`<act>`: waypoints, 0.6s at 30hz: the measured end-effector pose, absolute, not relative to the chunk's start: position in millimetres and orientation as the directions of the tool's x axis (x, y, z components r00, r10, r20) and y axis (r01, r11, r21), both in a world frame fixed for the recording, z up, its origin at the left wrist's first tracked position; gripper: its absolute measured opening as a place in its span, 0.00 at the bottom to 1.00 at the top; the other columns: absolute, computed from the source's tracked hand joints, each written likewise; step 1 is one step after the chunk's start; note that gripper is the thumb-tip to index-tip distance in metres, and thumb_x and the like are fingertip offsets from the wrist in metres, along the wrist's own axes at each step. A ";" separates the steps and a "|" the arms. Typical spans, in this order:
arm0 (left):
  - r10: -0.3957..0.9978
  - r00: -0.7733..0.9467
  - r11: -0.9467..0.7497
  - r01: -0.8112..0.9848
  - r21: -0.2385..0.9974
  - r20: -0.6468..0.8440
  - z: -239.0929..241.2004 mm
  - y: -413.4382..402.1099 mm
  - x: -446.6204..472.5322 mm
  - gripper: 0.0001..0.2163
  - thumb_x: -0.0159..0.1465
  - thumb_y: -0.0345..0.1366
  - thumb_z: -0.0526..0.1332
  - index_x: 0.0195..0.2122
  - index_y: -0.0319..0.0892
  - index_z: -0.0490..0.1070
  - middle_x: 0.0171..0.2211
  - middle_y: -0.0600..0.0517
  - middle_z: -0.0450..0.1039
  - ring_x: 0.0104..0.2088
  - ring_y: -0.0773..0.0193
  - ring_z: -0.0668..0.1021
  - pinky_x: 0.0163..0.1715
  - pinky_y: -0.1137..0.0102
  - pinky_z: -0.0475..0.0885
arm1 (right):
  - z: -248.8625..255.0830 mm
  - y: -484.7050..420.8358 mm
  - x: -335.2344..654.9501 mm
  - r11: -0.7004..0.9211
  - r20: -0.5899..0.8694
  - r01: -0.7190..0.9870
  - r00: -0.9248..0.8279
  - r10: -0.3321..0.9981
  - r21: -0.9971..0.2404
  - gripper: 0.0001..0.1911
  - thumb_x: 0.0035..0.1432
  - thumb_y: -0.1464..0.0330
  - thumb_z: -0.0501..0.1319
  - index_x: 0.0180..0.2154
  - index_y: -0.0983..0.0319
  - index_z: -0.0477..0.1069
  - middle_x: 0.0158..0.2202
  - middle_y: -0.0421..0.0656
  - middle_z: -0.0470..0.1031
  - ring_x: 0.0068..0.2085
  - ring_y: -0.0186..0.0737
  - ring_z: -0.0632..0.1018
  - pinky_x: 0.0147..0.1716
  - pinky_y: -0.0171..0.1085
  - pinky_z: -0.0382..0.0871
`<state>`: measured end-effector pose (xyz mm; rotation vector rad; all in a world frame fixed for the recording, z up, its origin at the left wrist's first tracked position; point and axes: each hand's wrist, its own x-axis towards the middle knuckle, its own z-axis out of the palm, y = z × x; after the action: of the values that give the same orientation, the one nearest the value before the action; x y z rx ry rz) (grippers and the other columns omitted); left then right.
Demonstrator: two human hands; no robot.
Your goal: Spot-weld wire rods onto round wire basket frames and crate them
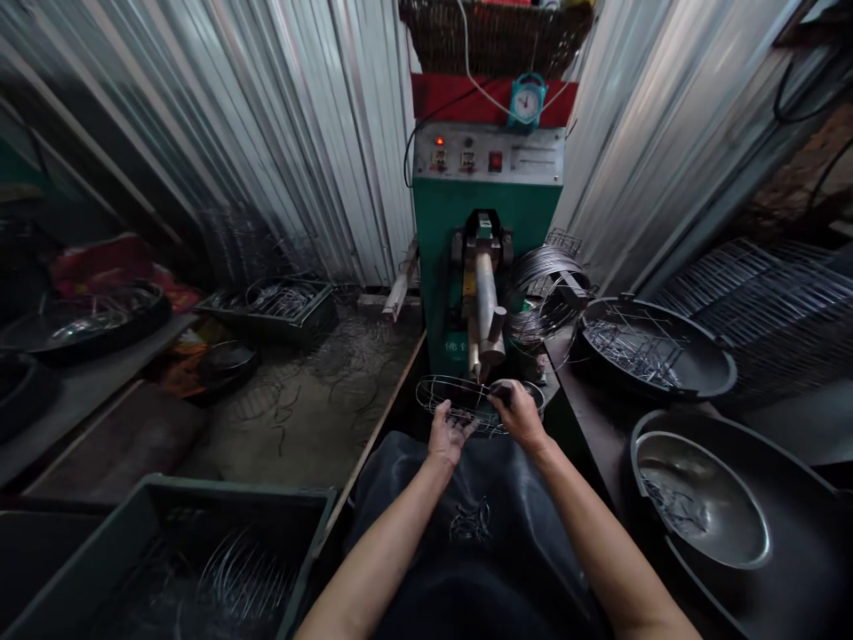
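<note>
Wire frame (459, 412) sits by the tip (477, 368) of the green machine (436, 267) in my head view. My left hand (450, 436) holds it loosely; my right hand (521, 412) pinches its rim. I think I'm lining it up; next needs steady holding.

left grip (451, 436): holds wire frame (466, 412) | right grip (518, 411): pinches its rim | machine (490, 197): red lamp (439, 140) lit
</note>
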<state>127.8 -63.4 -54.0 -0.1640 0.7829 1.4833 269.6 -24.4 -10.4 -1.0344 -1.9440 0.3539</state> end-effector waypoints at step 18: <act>0.820 -0.116 0.089 -0.942 0.325 -0.561 -56.4 -54.6 126.7 0.08 0.55 0.36 0.61 0.29 0.41 0.62 0.26 0.53 0.66 0.26 0.64 0.73 0.39 0.54 0.72 | -5.3 -21.1 271.9 0.479 0.421 0.310 -0.237 0.875 -0.821 0.09 0.52 0.64 0.60 0.37 0.58 0.71 0.39 0.44 0.74 0.42 0.42 0.74 0.44 0.42 0.66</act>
<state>126.7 -54.6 -56.4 -0.2071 0.7537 1.5137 271.9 -21.1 -5.3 -1.0050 -1.7822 0.7505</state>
